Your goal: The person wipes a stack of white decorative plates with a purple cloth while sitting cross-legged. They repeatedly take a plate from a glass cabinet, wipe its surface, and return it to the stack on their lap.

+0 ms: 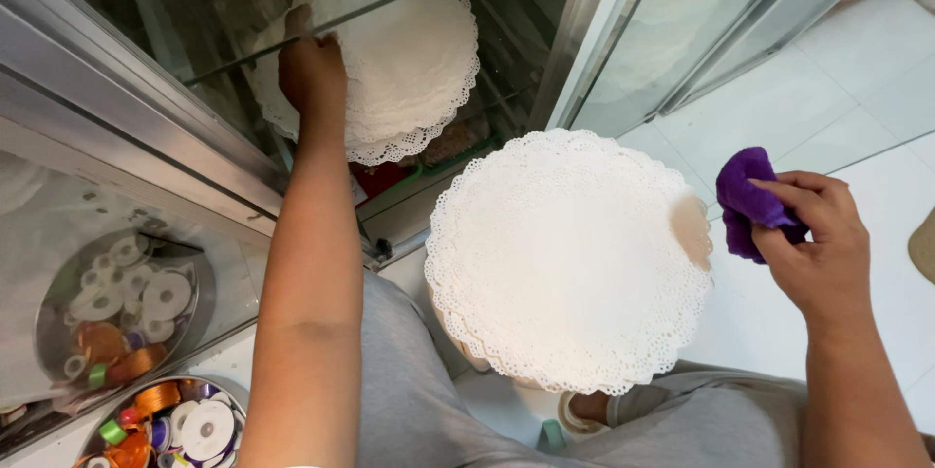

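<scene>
Your left hand is pressing flat on shelved paper doilies | right hand is clutching purple cloth | doily stack between | ribbon-spool bowls left.

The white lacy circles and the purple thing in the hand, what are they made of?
The lacy circle on the lap and the stack on the glass shelf look like thin matte paper, judging by the punched scalloped edges. The purple thing in the right hand looks like soft, fuzzy cloth, since it bunches up.
</scene>
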